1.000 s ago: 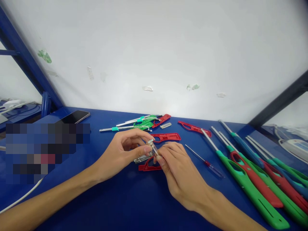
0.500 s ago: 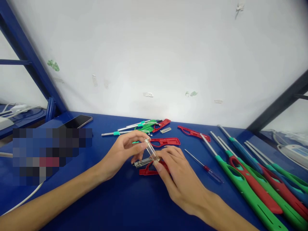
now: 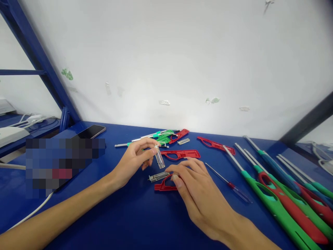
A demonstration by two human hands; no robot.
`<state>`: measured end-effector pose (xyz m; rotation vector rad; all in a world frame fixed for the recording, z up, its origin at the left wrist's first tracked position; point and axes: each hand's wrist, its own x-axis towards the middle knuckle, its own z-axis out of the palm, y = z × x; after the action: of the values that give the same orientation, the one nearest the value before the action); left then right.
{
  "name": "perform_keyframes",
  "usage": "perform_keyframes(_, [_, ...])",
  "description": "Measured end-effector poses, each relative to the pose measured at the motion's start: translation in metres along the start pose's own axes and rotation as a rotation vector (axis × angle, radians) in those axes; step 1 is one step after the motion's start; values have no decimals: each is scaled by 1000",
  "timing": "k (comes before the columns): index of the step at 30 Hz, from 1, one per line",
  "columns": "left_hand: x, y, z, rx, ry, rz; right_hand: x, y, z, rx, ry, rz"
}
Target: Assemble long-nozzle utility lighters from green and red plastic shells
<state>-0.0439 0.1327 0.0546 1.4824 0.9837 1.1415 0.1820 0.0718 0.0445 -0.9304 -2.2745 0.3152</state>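
L hand [image 3: 132,158] w/ clr tube [image 3: 160,159].

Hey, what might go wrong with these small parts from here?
The clear tube might slip, since the left hand appears to pinch it only near its upper end. The right hand could nudge the second clear tube, which lies close to its fingertips.

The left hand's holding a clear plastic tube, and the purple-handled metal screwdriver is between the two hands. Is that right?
Not quite: the purple-handled metal screwdriver lies to the right of the right hand in the head view. The left hand does hold the clear plastic tube.
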Motion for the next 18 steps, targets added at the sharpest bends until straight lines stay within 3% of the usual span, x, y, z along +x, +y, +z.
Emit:
perform_keyframes(8, [-1,1,2,176,20,90,1,2,-1,-53,-33,42])
perform_keyframes(18, [-3,0,2,229,52,105,1,5,1,-92,-30,54])
